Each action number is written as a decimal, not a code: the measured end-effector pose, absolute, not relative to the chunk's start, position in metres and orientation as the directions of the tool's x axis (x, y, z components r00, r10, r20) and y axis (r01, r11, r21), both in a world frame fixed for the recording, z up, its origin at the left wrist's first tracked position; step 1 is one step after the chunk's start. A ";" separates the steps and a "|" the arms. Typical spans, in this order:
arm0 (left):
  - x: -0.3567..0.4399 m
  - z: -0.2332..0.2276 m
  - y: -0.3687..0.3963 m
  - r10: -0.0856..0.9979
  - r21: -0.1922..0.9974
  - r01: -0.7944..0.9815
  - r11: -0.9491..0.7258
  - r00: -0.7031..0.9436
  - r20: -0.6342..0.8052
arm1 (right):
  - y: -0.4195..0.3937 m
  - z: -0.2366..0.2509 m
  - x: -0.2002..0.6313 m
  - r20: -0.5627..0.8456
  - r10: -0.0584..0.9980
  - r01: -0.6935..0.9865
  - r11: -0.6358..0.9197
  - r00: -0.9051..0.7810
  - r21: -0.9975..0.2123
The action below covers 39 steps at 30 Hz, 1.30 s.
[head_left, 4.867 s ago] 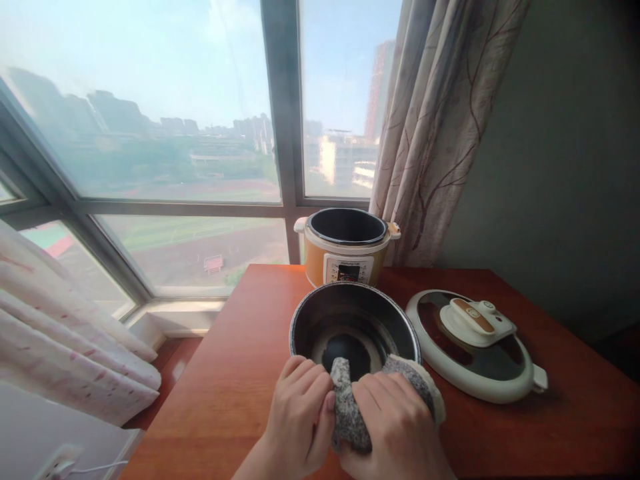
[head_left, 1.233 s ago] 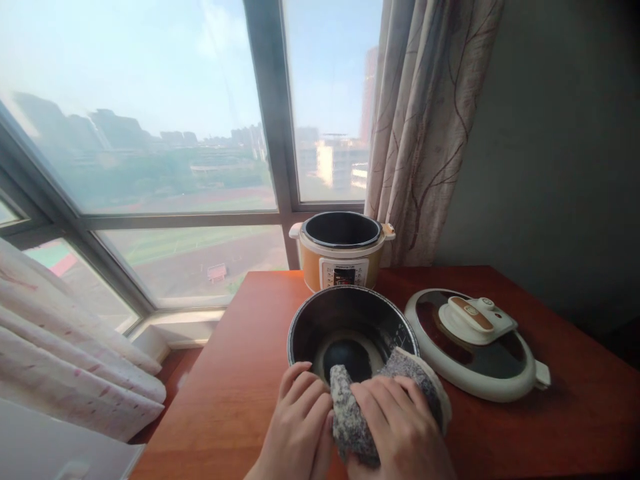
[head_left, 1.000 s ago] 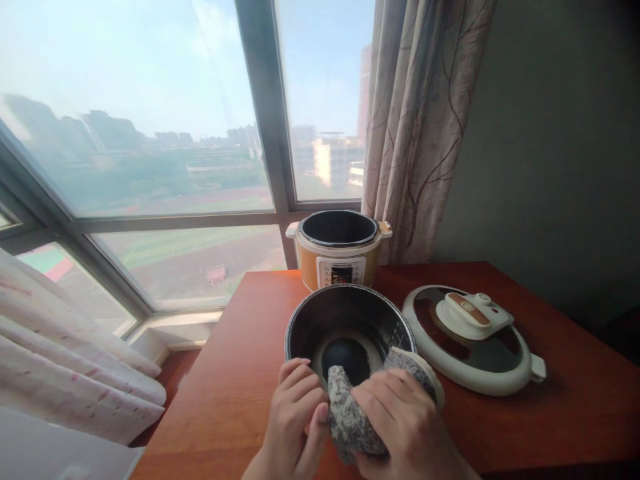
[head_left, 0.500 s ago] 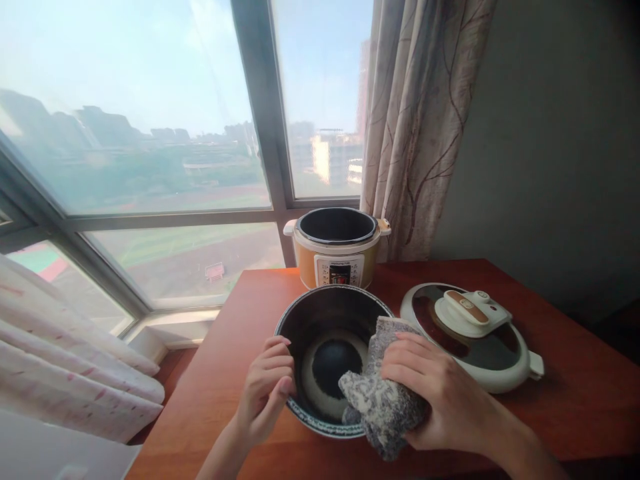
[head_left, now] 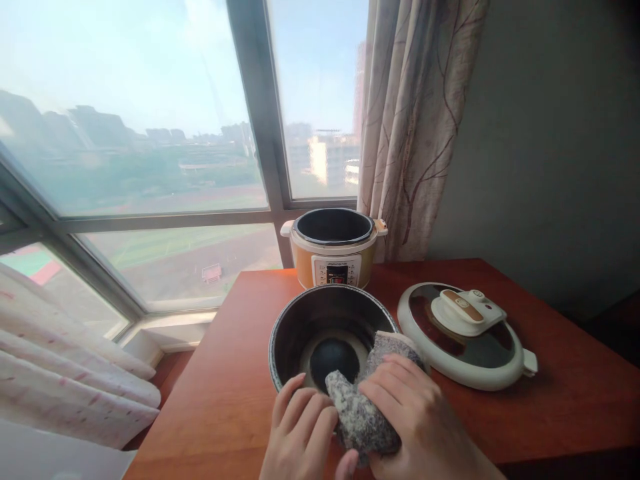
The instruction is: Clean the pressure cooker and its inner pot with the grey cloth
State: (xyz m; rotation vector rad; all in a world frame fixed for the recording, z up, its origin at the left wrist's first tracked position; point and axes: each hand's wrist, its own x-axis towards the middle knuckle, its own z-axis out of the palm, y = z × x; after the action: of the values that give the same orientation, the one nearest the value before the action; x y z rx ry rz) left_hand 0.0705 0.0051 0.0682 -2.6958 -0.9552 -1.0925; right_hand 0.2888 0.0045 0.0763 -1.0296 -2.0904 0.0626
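The person's right hand (head_left: 420,420) was closed around a grey speckled cloth (head_left: 360,413), with the fingers curled over its top and pressing it against the near rim of a dark inner pot (head_left: 300,320). The cloth was folded over this rim on the right side, so one part hung inside the pot and the other part bulged outside, toward the person. The left hand (head_left: 300,433) rested just beside the cloth, on the near outer wall of the pot; its fingers were stretched and held close together, the fingertips reaching the rim, and its thumb touched the lower edge of the cloth. I cannot tell if this hand really gripped the pot or only lay against it. The pot stood upright on a reddish wooden table (head_left: 230,400), near its front edge, and the inside bottom showed a pale ring around a dark centre. Behind the pot, close to the window (head_left: 150,133), stood an orange and white electric cooker body (head_left: 334,257), open on top, with a small control panel facing the person. To the right of the pot, apart from it, a round white lid (head_left: 465,333) lay flat on the table with its handle upward. A patterned curtain (head_left: 415,120) hung behind the cooker body, at its right side.
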 end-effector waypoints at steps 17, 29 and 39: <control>0.054 0.065 0.051 0.644 0.536 0.376 -0.756 0.278 0.713 | 0.028 0.086 0.320 0.536 0.601 0.515 0.795 -0.593 -0.320; 0.033 0.067 0.064 0.579 0.466 0.350 -0.813 0.396 0.713 | 0.028 0.081 0.325 0.580 0.645 0.578 0.745 -0.499 -0.332; 0.074 0.068 0.026 0.617 0.408 0.494 -0.768 0.401 0.677 | 0.000 0.056 0.263 0.744 0.636 0.782 0.563 -0.202 -0.268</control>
State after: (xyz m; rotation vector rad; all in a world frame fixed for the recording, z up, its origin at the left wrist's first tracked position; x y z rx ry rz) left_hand 0.0736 0.0258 0.0677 -2.7454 -1.0966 -1.4304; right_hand 0.2628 0.0005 0.0557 -1.1465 -1.9209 -0.2095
